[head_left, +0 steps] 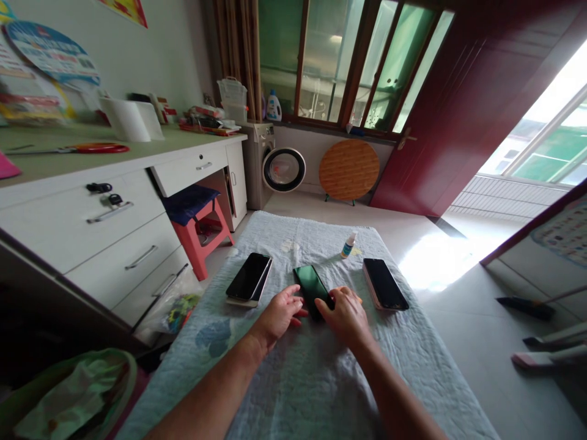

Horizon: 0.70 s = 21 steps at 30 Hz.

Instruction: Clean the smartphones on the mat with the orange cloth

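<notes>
**Green screen of the middle phone (312,286) between two hands on the worktop (413,366)**

Head view: the middle phone lies flat at the centre of the worktop, on a pale blue quilted cloth (275,391) that covers it. Its long side points away from the person. The left hand (280,313) rests at the near left edge of this phone. Its fingers are loosely spread and hold nothing, and the fingertips touch the edge or almost touch it. The right hand (347,313) lies at the near right corner with bent fingers over the end of the phone. I cannot tell whether it clamps the phone or only rests on it. A small orange bit (359,299) shows just beside this hand, too hidden to name.

Near on the left are two stacked phones (249,278), both dark. Near on the right lies a pink-edged phone (385,284), also face up. A small spray bottle (348,244) stands upright behind, between the middle phone and the pink-edged one.

In my judgement the middle phone is light, thin and stiff. Its glass face looks slippery, can crack if dropped, and takes fingerprints easily. The safest hold seems to be on the two long edges, thumb on one and fingers on the other, away from the screen. The soft cloth probably gives a little, which would let a fingertip slide under an edge.
</notes>
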Available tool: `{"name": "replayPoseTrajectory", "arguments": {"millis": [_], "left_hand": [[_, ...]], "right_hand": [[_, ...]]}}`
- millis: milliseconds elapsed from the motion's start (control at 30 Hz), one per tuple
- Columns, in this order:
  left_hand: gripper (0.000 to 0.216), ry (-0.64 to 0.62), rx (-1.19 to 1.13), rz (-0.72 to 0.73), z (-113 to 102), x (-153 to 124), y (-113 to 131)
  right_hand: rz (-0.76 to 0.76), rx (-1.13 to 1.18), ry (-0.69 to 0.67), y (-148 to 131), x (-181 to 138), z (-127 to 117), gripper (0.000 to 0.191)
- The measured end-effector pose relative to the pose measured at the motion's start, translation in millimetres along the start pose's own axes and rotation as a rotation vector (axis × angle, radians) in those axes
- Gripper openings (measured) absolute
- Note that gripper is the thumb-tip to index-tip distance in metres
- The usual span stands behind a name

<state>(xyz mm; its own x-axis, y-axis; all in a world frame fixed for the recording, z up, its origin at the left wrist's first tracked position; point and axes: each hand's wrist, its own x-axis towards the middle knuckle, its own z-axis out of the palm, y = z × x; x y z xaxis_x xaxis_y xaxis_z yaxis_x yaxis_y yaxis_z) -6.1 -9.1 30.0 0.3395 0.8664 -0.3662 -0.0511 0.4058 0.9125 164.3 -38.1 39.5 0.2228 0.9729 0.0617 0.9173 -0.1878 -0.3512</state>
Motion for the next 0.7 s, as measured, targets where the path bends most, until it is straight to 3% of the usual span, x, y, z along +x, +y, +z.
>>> {"name": "replayPoseTrajectory", "arguments": {"millis": [167,367,700], "left_hand": [[0.047,0.019,0.034,0.036,-1.1,3.2,-1.5],[0.046,0.184,0.198,0.149,-8.3,10.4,-3.4],[0.045,0.254,0.224,0.253,-13.5,16.7,-6.6]], "right_hand": [[-0.032,-0.137,0.055,-23.2,-3.1,1.6,0.058],[-0.065,-0.171,-0.008,-42.3,7.2,5.8,0.055],[0.038,-0.187,-0.018,-49.2,17.0,12.8,0.048]]}}
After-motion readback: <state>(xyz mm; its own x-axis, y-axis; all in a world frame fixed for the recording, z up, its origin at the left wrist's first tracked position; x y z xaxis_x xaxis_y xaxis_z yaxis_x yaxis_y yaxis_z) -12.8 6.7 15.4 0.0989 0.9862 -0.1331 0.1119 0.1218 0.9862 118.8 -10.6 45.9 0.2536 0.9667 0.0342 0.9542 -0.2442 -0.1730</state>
